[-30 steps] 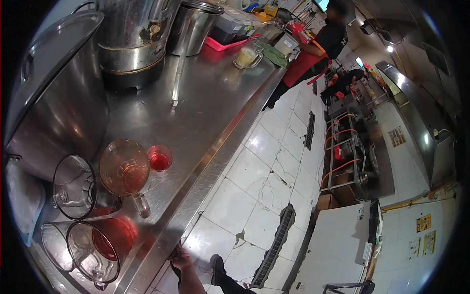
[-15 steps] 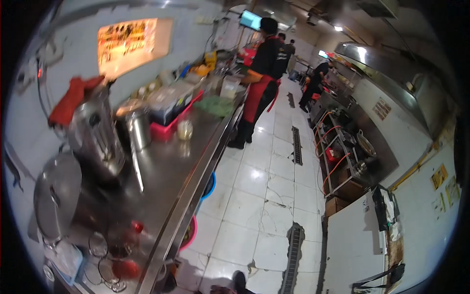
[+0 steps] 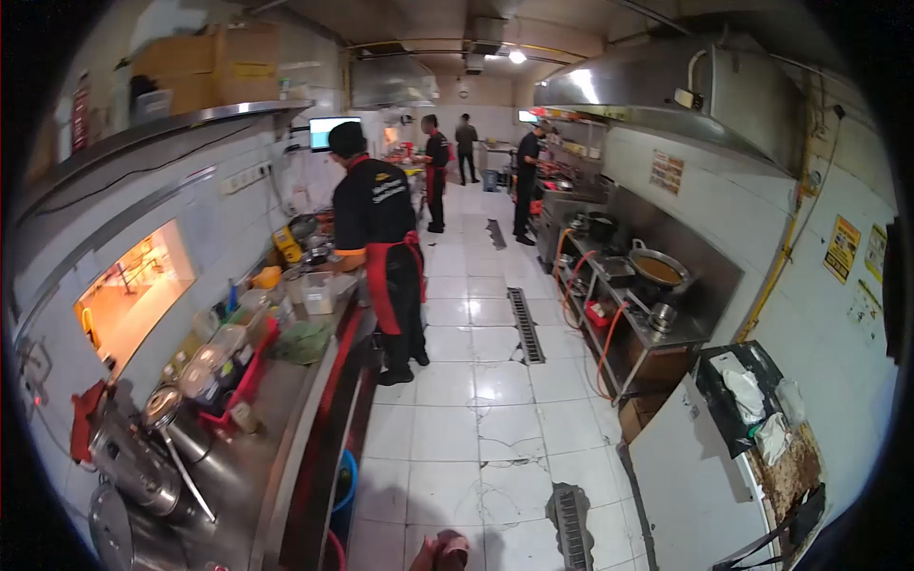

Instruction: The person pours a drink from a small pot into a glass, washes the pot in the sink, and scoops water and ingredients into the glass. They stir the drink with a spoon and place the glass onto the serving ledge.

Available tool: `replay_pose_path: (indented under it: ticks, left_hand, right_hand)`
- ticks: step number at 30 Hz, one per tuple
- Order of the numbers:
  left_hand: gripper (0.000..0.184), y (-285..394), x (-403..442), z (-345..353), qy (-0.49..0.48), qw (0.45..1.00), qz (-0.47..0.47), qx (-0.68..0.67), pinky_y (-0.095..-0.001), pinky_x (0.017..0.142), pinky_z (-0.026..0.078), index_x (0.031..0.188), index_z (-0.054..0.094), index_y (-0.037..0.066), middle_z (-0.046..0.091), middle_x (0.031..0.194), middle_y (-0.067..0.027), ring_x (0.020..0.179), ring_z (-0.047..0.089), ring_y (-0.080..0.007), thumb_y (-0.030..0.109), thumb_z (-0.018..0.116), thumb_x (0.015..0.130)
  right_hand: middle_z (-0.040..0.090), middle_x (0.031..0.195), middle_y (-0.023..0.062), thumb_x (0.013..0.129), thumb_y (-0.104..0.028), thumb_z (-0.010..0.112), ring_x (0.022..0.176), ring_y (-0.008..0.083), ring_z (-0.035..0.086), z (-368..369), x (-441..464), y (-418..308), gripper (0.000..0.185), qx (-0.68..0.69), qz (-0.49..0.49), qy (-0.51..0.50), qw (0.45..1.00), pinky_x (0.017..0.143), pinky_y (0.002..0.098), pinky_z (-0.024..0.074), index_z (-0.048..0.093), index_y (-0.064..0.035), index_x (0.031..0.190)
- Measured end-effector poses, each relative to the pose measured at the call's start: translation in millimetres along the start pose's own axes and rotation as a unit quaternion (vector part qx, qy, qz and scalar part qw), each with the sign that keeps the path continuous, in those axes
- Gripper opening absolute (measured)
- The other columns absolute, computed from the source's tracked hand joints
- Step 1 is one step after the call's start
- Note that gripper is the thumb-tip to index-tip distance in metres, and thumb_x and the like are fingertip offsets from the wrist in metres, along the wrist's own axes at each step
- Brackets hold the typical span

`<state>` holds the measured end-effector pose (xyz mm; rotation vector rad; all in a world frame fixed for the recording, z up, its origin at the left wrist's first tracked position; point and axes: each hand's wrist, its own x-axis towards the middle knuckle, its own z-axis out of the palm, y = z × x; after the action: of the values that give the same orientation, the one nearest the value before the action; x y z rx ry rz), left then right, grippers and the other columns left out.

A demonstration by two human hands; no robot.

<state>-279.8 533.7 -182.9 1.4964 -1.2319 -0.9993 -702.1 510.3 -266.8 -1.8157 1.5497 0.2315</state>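
Note:
At the bottom edge of the head view, my left hand point(image 3: 425, 555) and my right hand point(image 3: 452, 550) are close together in front of my body, over the tiled floor. Both look closed, with fingers curled in; the frame cuts them off, and anything between them is hidden. Nearest on the left is the steel counter point(image 3: 249, 476). On it stand a tall steel container point(image 3: 138, 466) with a red cloth point(image 3: 84, 419) on its rim, a steel pot point(image 3: 181, 428) and a leaning long metal handle point(image 3: 188, 476). A round steel lid point(image 3: 111, 533) is at the lower left.
A co-worker point(image 3: 376, 219) in a red apron stands at the counter; several others are farther back. Floor drains point(image 3: 525, 325) run along the aisle. At right are a stove bench with a wok point(image 3: 659, 268) and a white cabinet point(image 3: 700, 476). A blue basin point(image 3: 346, 481) sits under the counter.
My view has swung left and lifted, so the counter sits lower and the aisle is more central. The glasses on the counter have left the view. My hands show more clearly.

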Motion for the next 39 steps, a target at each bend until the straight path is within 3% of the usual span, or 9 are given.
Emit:
replay_pose_path:
  ticks: [5,10,15,19,23,28,33,37,39]
  left_hand:
    - [0.032,58,111,24,-0.06,0.995,0.065,0.051,-0.0455,0.078,0.056,0.112,0.061,0.01,0.072,0.095,-0.0143,0.082,0.07,-0.0372,0.039,0.055,0.1]
    - [0.03,137,240,23,-0.099,0.975,-0.071,0.184,-0.0418,0.091,0.054,0.118,0.063,0.012,0.072,0.106,-0.0093,0.103,0.07,-0.0348,0.031,0.059,0.095]
    - [0.049,240,375,9,-0.203,0.968,0.127,0.075,-0.0386,0.092,0.053,0.124,0.064,0.015,0.071,0.115,-0.0075,0.108,0.069,-0.0268,0.036,0.073,0.081]
    - [0.052,179,526,52,-0.413,0.818,0.268,0.297,-0.0453,0.094,0.05,0.125,0.064,0.019,0.071,0.107,-0.0051,0.106,0.068,-0.0261,0.03,0.074,0.076]
    - [0.041,203,642,90,-0.429,0.753,0.366,0.338,-0.0447,0.082,0.052,0.12,0.066,0.02,0.069,0.096,-0.0033,0.095,0.067,-0.0277,0.025,0.074,0.08]
    - [0.033,221,785,166,-0.332,0.742,0.459,0.359,-0.0404,0.077,0.05,0.112,0.066,0.013,0.067,0.092,-0.0041,0.092,0.064,-0.0248,0.019,0.068,0.08]
    - [0.005,250,919,215,-0.204,0.771,0.449,0.404,-0.0384,0.067,0.044,0.086,0.065,0.019,0.06,0.078,0.0006,0.072,0.064,-0.0214,0.022,0.066,0.082]
    - [0.026,299,1026,217,-0.168,0.847,0.392,0.317,-0.0373,0.084,0.047,0.094,0.07,0.017,0.068,0.088,-0.0003,0.09,0.068,-0.021,0.012,0.081,0.071]
    - [0.03,291,1076,219,-0.166,0.952,0.254,0.029,-0.0378,0.094,0.047,0.096,0.068,0.012,0.07,0.092,-0.0048,0.097,0.069,-0.0211,-0.002,0.08,0.072]
  right_hand:
    - [0.058,0.136,0.0093,0.104,-0.04,0.057,0.124,0.0178,0.054,-127,108,-181,0.061,0.464,-0.217,0.009,0.859,0.107,0.0326,0.0401,0.042,-0.0028,0.151]
    - [0.044,0.144,0.0149,0.099,-0.034,0.068,0.135,0.0247,0.044,-223,211,-252,0.079,0.46,-0.319,-0.108,0.822,0.112,0.0373,0.0366,0.025,-0.0038,0.158]
    - [0.035,0.147,0.0255,0.085,-0.037,0.08,0.138,0.0406,0.033,-322,292,-267,0.086,0.169,-0.455,0.254,0.837,0.113,0.0519,0.0328,0.036,-0.0121,0.154]
    - [0.028,0.158,0.0168,0.075,-0.029,0.082,0.142,0.0423,0.032,-397,341,-262,0.063,0.003,-0.282,0.19,0.94,0.107,0.0574,0.0363,0.058,-0.0166,0.132]
    - [0.071,0.111,0.0123,0.073,-0.024,0.078,0.109,0.0324,0.065,-469,401,-227,0.041,-0.056,-0.101,0.147,0.982,0.095,0.0567,0.0453,0.062,-0.0162,0.11]
    - [0.07,0.079,0.0111,0.079,-0.026,0.069,0.079,0.035,0.069,-576,435,-194,0.024,0.0,-0.046,0.257,0.965,0.071,0.049,0.0532,0.062,-0.0171,0.101]
    - [0.072,0.085,0.0112,0.078,-0.022,0.068,0.081,0.0354,0.07,-681,522,-165,0.041,-0.004,0.025,0.258,0.966,0.069,0.0485,0.0542,0.065,-0.0216,0.118]
    - [0.073,0.091,0.0138,0.074,-0.014,0.064,0.089,0.0348,0.07,-804,566,-164,0.036,0.145,-0.02,0.225,0.963,0.077,0.0465,0.0539,0.072,-0.016,0.109]
    - [0.071,0.093,0.014,0.075,-0.012,0.064,0.09,0.0332,0.069,-837,627,-142,0.031,0.074,-0.119,0.238,0.961,0.077,0.0436,0.0542,0.074,-0.0129,0.104]
